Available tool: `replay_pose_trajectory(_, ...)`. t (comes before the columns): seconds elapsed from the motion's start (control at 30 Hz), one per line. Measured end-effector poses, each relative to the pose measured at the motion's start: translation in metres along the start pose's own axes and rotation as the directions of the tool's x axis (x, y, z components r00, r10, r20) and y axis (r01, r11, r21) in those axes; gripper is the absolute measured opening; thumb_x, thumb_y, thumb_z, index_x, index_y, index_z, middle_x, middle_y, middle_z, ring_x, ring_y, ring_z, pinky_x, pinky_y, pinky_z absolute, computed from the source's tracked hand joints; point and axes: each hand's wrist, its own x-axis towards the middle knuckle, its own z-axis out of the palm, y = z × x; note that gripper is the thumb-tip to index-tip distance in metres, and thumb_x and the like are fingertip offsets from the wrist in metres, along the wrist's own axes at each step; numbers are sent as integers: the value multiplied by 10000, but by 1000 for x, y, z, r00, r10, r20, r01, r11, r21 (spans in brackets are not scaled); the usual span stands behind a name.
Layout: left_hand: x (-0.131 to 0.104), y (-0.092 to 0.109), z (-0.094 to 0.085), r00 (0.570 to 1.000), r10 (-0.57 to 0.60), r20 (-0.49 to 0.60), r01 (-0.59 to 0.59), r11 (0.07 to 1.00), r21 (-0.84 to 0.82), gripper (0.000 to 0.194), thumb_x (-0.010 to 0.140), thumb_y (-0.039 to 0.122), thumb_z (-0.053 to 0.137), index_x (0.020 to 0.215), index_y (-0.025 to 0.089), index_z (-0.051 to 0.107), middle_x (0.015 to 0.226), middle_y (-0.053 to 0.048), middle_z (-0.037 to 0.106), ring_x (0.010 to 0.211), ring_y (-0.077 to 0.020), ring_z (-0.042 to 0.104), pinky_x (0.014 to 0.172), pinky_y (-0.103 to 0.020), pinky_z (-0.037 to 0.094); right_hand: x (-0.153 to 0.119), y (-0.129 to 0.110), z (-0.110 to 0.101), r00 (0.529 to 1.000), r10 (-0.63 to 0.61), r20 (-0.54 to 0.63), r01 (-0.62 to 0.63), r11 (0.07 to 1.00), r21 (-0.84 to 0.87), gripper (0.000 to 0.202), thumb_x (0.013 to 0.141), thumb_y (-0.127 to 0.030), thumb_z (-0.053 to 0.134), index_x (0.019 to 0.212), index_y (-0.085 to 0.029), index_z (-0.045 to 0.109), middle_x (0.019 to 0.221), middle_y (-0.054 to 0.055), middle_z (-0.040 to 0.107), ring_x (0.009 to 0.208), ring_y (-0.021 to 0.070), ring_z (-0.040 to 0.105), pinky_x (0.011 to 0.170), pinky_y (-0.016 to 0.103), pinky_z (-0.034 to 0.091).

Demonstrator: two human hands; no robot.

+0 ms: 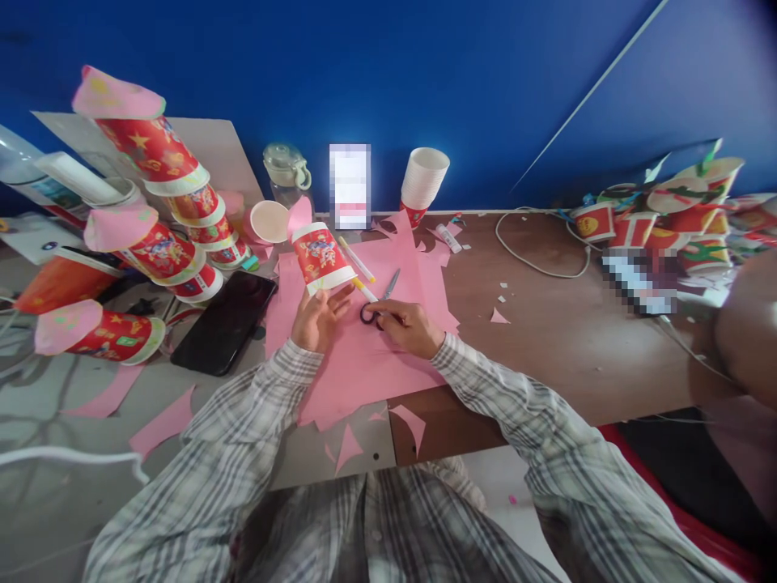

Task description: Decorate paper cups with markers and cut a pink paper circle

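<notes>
My left hand point(316, 321) holds a red patterned paper cup point(319, 256) near its white rim, tilted above the pink paper. A pink paper piece point(299, 214) stands at the cup's far end. My right hand point(408, 325) has its fingers bent at the black handles of the scissors point(392, 283), whose blades point away from me. A yellow-and-white marker point(364, 291) lies by the scissors' handles, and a second marker point(357, 259) rests just beyond it. Large sheets of pink paper point(364, 364) lie under both hands.
Decorated cups point(151, 154) are stacked at the left, beside a black phone point(224, 324). A lit screen point(350, 186), a bottle point(285, 170) and white cups point(425, 174) stand at the back. More cups point(668, 219) and a cable point(540, 271) are at the right. Pink scraps point(349, 449) lie in front.
</notes>
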Motion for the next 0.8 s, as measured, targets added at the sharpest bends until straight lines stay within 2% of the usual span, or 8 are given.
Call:
replay_pose_trajectory(0.1,0,-1,-1,999,-26,39,25,999,21,690,727,688,1012,1213,276,747,1350,-131,837,1423,-351,750,1158,-480,545,-4,-1,9,999,41,-3,-41,997,69,335,962,-304,627,1117,-199,905,1032,104,925,783,202,811,792,342,692)
replay_pose_trajectory(0.2,-2,-2,1,998,-24,58,23,1000,20,747,683,689,1042,1242,286,757,1279,-111,856,1350,-346,780,1196,-517,537,-6,-2,11,1000,20,-3,-20,997,74,320,963,-310,640,1103,-211,910,1038,111,924,833,225,838,800,351,695)
replay_pose_trajectory(0.27,-4,-3,5,996,-30,82,28,999,19,752,662,689,1056,1231,290,767,1219,-94,871,1260,-331,813,1196,-526,552,-6,-1,12,1000,-21,6,20,998,60,334,965,-299,627,1103,-196,912,1000,118,916,773,211,812,746,330,675)
replay_pose_trajectory(0.37,-7,-4,11,994,-24,111,22,1000,19,704,666,643,1071,1197,282,784,1150,-85,881,1190,-324,832,1189,-524,576,-7,-2,13,998,-60,27,61,998,-5,354,960,-261,607,1120,-187,914,972,120,909,688,186,754,706,316,647)
replay_pose_trajectory(0.47,-5,-3,11,998,25,60,-26,999,21,694,708,600,1055,1265,283,788,1160,-84,879,1234,-320,817,1215,-505,566,-12,-2,13,996,-44,75,52,992,-114,349,982,-263,606,1148,-237,912,967,101,904,706,201,752,752,344,656)
replay_pose_trajectory(0.6,0,2,5,1000,7,17,-8,999,34,760,717,629,1028,1331,255,784,1166,-114,874,1296,-366,798,1268,-558,528,-19,-1,6,992,-64,109,87,971,-223,298,986,-347,677,1182,-289,893,859,62,851,688,227,733,786,397,657)
replay_pose_trajectory(0.67,1,3,3,1000,16,17,-17,999,40,770,716,619,1033,1351,264,781,1213,-118,869,1344,-372,781,1305,-573,497,-21,0,1,993,-91,76,107,966,-236,339,972,-426,713,1251,-305,864,898,58,851,678,233,714,772,422,659)
replay_pose_trajectory(0.8,0,5,2,1000,-1,-3,1,998,59,752,692,612,1056,1301,255,797,1236,-120,857,1339,-354,778,1317,-549,485,-24,1,-4,983,-168,-73,142,950,-279,509,919,-542,768,1368,-305,784,1174,128,866,829,308,754,821,530,693)
